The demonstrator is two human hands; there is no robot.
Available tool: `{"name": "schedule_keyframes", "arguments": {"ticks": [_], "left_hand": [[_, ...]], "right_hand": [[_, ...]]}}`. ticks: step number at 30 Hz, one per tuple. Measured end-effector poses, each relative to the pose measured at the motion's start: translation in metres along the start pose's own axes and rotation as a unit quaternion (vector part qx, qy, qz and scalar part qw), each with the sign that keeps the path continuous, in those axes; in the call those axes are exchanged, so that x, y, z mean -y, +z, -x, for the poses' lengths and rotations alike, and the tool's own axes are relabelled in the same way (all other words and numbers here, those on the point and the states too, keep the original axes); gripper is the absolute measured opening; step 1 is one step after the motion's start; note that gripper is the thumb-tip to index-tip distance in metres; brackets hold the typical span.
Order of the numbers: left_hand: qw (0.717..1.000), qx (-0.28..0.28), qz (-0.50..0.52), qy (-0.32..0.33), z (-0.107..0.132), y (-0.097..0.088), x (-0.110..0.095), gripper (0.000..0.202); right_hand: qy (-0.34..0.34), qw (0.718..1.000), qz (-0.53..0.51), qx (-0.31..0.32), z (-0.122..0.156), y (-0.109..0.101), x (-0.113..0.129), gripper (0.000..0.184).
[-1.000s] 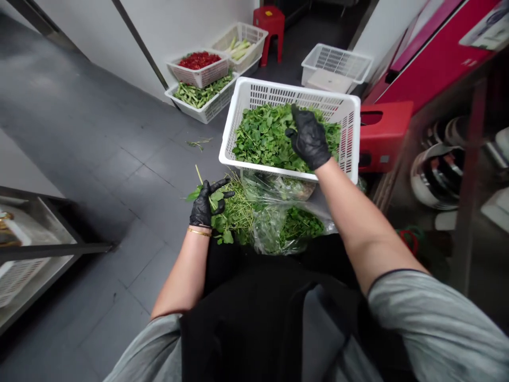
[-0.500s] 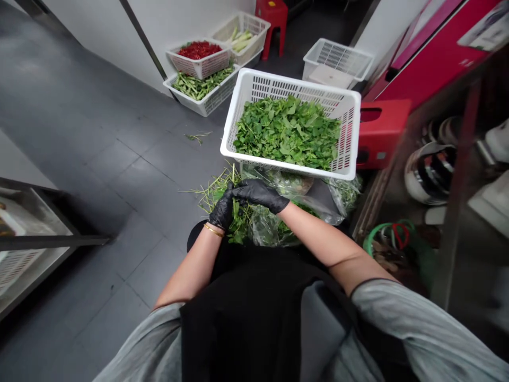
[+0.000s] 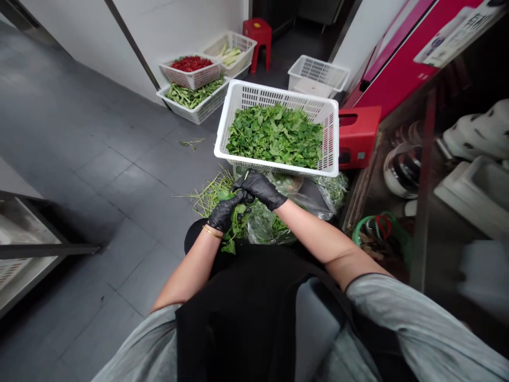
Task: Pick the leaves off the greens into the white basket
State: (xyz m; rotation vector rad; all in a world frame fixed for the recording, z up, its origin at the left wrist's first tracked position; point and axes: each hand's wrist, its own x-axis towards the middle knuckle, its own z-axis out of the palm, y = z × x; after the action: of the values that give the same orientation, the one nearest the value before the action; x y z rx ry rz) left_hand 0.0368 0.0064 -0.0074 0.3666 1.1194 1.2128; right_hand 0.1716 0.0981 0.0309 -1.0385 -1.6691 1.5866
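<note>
Black-gloved left hand (image 3: 226, 212), right hand (image 3: 260, 190) touching, fingers (image 3: 242, 185) curled; bare forearms (image 3: 310, 231) angled inward.

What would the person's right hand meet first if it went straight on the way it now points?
Probably the black-gloved left hand, just ahead of the right hand and seemingly almost touching it, though depth is unclear.
</note>
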Motion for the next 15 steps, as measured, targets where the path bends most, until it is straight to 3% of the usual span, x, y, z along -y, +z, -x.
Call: {"name": "schedule_keyframes", "arguments": {"ticks": [5,8,12,15], "left_hand": [[0.99,-0.018,0.133,-0.035,-0.003,-0.003,-0.02,0.016],[0.987,-0.063,0.149,-0.014,-0.011,-0.01,-0.03,0.027],[0.984,-0.118,0.024,0.132,-0.002,-0.015,-0.037,0.029],[0.963,-0.076,-0.179,0.188,0.015,-0.008,-0.038,0.036]], "right_hand": [[-0.034,0.999,-0.03,-0.022,0.018,-0.018,0.025,0.048],[-0.062,0.992,-0.059,-0.091,0.03,-0.029,0.034,0.048],[-0.019,0.983,-0.113,-0.141,0.024,-0.039,0.021,0.045],[0.032,0.974,-0.174,-0.139,0.012,-0.037,0.007,0.042]]}}
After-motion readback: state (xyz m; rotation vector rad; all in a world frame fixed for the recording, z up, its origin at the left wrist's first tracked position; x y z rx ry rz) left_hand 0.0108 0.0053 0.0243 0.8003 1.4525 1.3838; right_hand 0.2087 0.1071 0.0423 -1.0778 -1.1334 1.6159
